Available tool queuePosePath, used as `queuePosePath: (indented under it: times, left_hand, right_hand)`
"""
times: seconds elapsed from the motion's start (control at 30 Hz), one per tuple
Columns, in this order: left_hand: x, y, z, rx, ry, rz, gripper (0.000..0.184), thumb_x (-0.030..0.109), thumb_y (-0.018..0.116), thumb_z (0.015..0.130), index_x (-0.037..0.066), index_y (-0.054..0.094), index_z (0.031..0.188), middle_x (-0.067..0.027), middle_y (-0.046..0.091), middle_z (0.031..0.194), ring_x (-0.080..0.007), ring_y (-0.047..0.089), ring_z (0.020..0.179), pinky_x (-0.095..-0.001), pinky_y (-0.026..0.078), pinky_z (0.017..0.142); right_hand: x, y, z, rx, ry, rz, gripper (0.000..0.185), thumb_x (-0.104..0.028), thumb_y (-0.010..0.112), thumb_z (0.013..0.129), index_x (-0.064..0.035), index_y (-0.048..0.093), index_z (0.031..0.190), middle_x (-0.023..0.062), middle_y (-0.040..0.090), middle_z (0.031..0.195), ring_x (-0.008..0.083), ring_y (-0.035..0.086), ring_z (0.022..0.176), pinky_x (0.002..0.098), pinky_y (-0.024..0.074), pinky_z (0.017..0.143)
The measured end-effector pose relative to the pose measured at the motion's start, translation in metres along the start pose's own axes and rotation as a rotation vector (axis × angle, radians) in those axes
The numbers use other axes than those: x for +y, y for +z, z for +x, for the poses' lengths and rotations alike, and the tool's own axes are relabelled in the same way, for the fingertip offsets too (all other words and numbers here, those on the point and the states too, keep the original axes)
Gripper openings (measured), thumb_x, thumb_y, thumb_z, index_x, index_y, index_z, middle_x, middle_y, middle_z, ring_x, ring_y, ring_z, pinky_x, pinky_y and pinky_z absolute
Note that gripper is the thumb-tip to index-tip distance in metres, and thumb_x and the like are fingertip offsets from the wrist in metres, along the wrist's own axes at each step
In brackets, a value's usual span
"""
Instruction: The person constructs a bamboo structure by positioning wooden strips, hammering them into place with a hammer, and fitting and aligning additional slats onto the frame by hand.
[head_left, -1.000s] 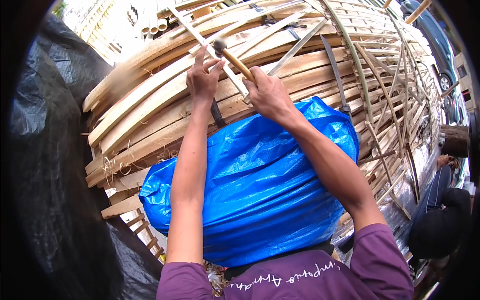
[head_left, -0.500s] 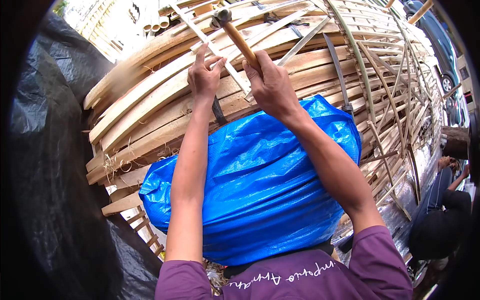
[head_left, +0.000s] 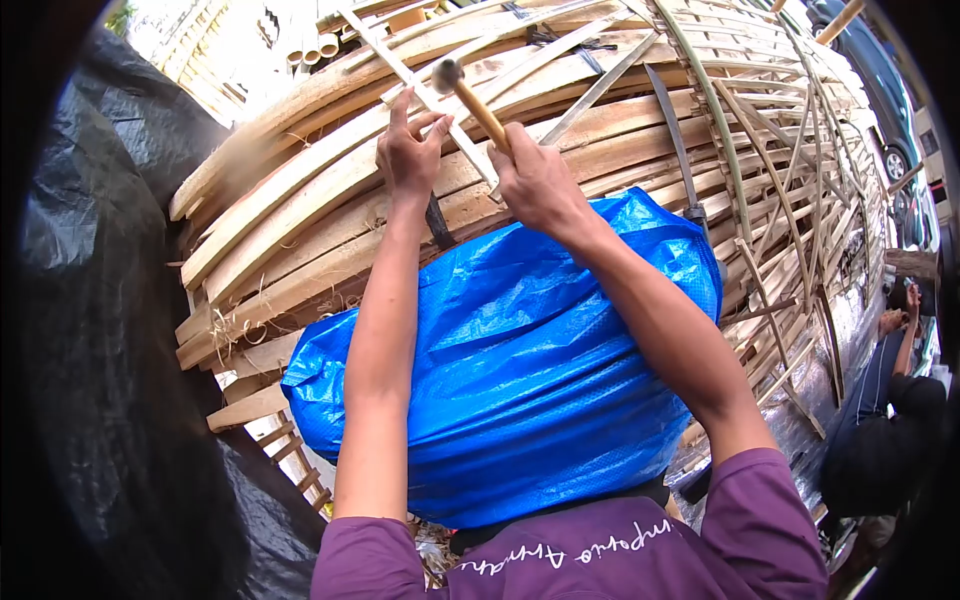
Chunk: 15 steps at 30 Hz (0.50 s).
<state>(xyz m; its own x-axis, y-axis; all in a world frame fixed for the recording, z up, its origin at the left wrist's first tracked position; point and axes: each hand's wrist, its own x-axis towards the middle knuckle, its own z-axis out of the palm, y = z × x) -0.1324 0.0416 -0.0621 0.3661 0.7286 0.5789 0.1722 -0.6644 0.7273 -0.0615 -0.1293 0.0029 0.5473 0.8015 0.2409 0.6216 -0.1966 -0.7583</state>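
Observation:
My right hand (head_left: 543, 190) is wrapped round the wooden handle of a hammer (head_left: 482, 112). The hammer's metal head is above a pale thin wooden strip (head_left: 460, 140), which lies slantwise across the stacked planks (head_left: 300, 205). At the strip's left edge is my left hand (head_left: 410, 160), its forefinger and thumb bent against the strip. Whether something small is between those fingertips is too fine to see. Blue plastic sheeting (head_left: 540, 350) covers my lap under both forearms.
A long-bladed knife (head_left: 672, 135) lies on the planks to the right. Beyond it spreads a lattice of split bamboo strips (head_left: 780, 190). Black sheeting (head_left: 110, 330) hangs at the left. Another person (head_left: 890, 420) sits at the far right, near a parked car (head_left: 870, 90).
My right hand and the hammer have come down slightly, and the head has turned and dropped closer to the strip. My left hand has stayed almost still. The other person's hand has risen.

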Motion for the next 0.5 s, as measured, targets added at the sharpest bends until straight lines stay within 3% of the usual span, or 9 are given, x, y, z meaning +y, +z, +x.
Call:
queuePosePath:
  times: [0.07, 0.1, 0.27, 0.37, 0.5]
  left_hand:
    - [0.006, -0.004, -0.001, -0.055, -0.059, 0.044, 0.065, 0.022, 0.079, 0.080, 0.009, 0.047, 0.135, -0.0088, 0.074, 0.088, -0.0103, 0.068, 0.069, -0.0236, 0.049, 0.058]
    - [0.006, -0.003, -0.001, -0.025, -0.060, 0.020, 0.061, 0.025, 0.080, 0.078, 0.012, 0.052, 0.131, -0.0012, 0.075, 0.085, -0.0113, 0.060, 0.054, -0.0276, 0.048, 0.058]
    - [-0.004, 0.001, -0.002, -0.018, -0.033, 0.007, 0.062, 0.028, 0.079, 0.078, 0.013, 0.051, 0.131, -0.0010, 0.075, 0.084, -0.0104, 0.063, 0.060, -0.0273, 0.049, 0.061]
    - [0.001, -0.001, -0.001, -0.024, -0.042, 0.058, 0.063, 0.029, 0.079, 0.079, 0.010, 0.051, 0.131, -0.0010, 0.075, 0.084, -0.0104, 0.065, 0.062, -0.0272, 0.049, 0.061]
    - [0.004, -0.001, 0.000, -0.030, -0.059, 0.006, 0.063, 0.029, 0.079, 0.079, 0.008, 0.050, 0.131, -0.0016, 0.075, 0.085, -0.0118, 0.064, 0.061, -0.0273, 0.049, 0.061]
  right_hand:
    - [0.012, 0.003, 0.004, -0.025, -0.023, -0.078, 0.022, -0.021, 0.053, 0.095, 0.0001, 0.046, 0.098, 0.0330, 0.059, 0.071, 0.0554, 0.056, 0.073, 0.0597, 0.0423, 0.063]
    - [0.006, -0.001, 0.006, 0.010, -0.019, -0.013, 0.022, -0.021, 0.053, 0.095, 0.0004, 0.047, 0.097, 0.0328, 0.059, 0.071, 0.0550, 0.057, 0.073, 0.0593, 0.0425, 0.063]
    - [-0.017, -0.014, 0.005, 0.114, -0.082, 0.197, 0.019, -0.018, 0.052, 0.095, -0.0004, 0.047, 0.095, 0.0316, 0.059, 0.069, 0.0529, 0.058, 0.070, 0.0582, 0.0428, 0.059]
    - [0.005, -0.001, 0.002, -0.059, 0.004, -0.045, 0.021, -0.019, 0.053, 0.094, 0.0001, 0.045, 0.096, 0.0335, 0.059, 0.073, 0.0535, 0.058, 0.074, 0.0609, 0.0419, 0.065]
    - [-0.008, -0.007, 0.005, -0.013, -0.019, -0.006, 0.022, -0.020, 0.054, 0.094, 0.0010, 0.046, 0.095, 0.0330, 0.059, 0.072, 0.0536, 0.058, 0.073, 0.0609, 0.0413, 0.064]
